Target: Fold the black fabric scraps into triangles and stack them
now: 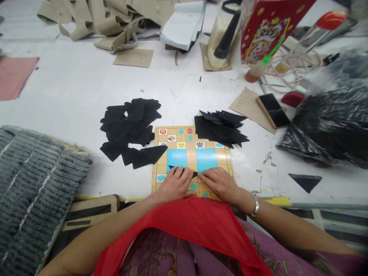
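In the head view, a small black triangular piece point(195, 174) of what looks like fabric or thin leather lies on a colourful game board point(227, 157). My left hand point(176, 183) presses over the piece with its fingers bent, hiding its middle. The fingertips of my right hand point(220, 183) are drawn together at the piece's right-hand tip. Beyond my left hand is a loose heap of black cut pieces point(123, 122), some near the board's left edge. Pointed black pieces point(215, 128) are stacked over the board's far right corner.
A single black triangle point(305, 181) lies to the right. Farther right are a phone point(273, 110) on cardboard and a plastic bag of black material point(330, 119). A glue pot point(218, 46), notepad point(184, 25) and beige pieces point(100, 19) stand behind. A grey striped cushion point(43, 184) is at left.
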A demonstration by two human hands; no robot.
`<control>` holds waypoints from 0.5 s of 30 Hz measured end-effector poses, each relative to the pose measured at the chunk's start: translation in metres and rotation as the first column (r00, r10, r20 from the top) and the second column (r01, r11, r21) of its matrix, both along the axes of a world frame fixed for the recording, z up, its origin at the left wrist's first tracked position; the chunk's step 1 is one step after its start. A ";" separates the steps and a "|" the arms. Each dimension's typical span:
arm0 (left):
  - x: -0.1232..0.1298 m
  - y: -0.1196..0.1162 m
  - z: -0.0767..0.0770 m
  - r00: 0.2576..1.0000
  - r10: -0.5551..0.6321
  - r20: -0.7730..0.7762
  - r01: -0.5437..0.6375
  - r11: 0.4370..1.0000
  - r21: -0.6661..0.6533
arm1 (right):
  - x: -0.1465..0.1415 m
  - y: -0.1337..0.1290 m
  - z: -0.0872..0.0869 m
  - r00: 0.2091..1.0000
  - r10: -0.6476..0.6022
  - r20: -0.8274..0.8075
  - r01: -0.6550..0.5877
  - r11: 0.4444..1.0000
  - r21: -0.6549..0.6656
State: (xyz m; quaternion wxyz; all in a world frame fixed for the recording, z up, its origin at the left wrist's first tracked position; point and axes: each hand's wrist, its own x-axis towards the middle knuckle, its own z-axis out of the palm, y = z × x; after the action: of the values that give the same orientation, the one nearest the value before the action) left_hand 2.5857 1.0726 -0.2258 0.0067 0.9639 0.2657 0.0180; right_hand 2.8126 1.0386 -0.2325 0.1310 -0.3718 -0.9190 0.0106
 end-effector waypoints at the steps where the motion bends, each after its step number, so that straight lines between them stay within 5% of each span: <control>1: 0.001 0.000 0.000 1.000 -0.001 0.000 0.001 1.000 -0.006 | 0.001 -0.001 0.000 1.000 -0.003 -0.007 0.003 1.000 -0.003; 15: 0.005 -0.005 -0.002 0.999 0.000 -0.035 0.000 1.000 0.009 | 0.000 -0.012 -0.007 0.976 -0.186 -0.113 0.181 0.982 -0.055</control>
State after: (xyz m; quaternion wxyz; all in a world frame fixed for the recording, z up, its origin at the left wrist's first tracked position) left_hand 2.5907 1.0677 -0.2277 -0.0024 0.9640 0.2658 0.0023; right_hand 2.8126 1.0264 -0.2398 0.1770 -0.4565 -0.8710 0.0407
